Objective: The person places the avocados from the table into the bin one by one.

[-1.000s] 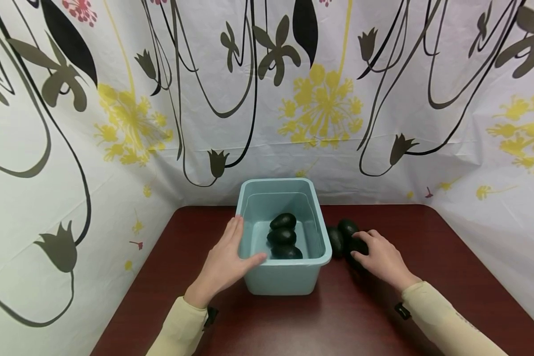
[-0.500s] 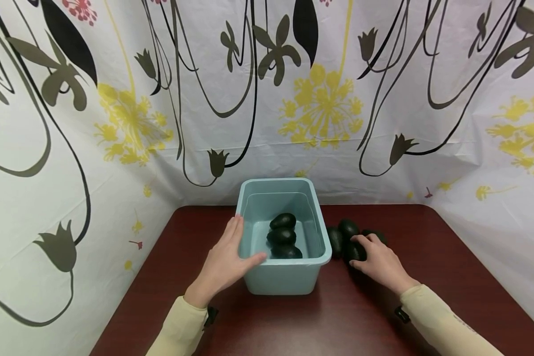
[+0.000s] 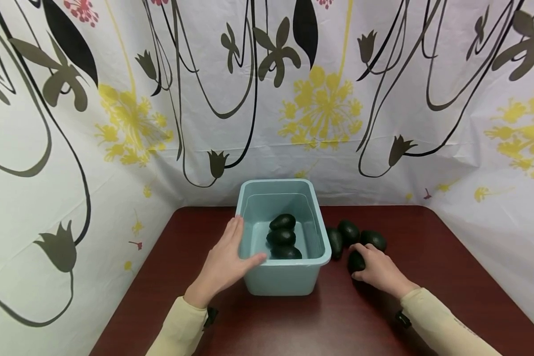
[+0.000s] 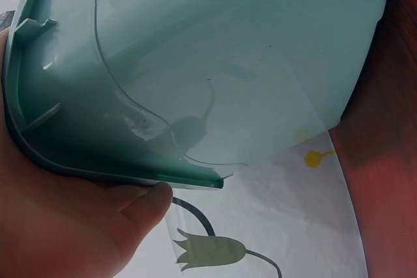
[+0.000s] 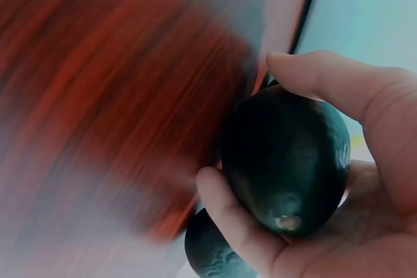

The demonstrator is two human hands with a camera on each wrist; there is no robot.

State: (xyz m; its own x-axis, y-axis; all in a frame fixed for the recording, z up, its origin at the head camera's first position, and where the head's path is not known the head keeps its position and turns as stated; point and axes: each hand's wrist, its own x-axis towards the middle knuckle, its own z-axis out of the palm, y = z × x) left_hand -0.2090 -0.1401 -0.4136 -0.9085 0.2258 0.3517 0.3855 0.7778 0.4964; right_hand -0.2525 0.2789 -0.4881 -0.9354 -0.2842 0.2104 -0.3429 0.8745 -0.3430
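My right hand (image 3: 381,271) grips a dark green avocado (image 3: 355,262) low over the table, right of the bin. In the right wrist view, the thumb and fingers wrap the sides of that avocado (image 5: 287,161), its stem end showing. My left hand (image 3: 222,264) rests on the near left corner of a light blue plastic bin (image 3: 280,281), fingers straight along its side and thumb over the front rim. From the left wrist, the bin's outer wall (image 4: 228,63) fills most of the view. Inside the bin, 3 avocados (image 3: 282,237) lie in a row.
Beside the bin's right wall lie a long avocado (image 3: 334,243), another avocado (image 3: 349,232) and a third avocado (image 3: 374,240) near my right fingers. The dark red table (image 3: 338,316) ends at a patterned cloth backdrop (image 3: 267,123) behind and at both sides.
My right hand has shifted slightly toward the near side with the avocado, away from the other avocados, so the one at the far right now shows more. Left hand and bin stay put.
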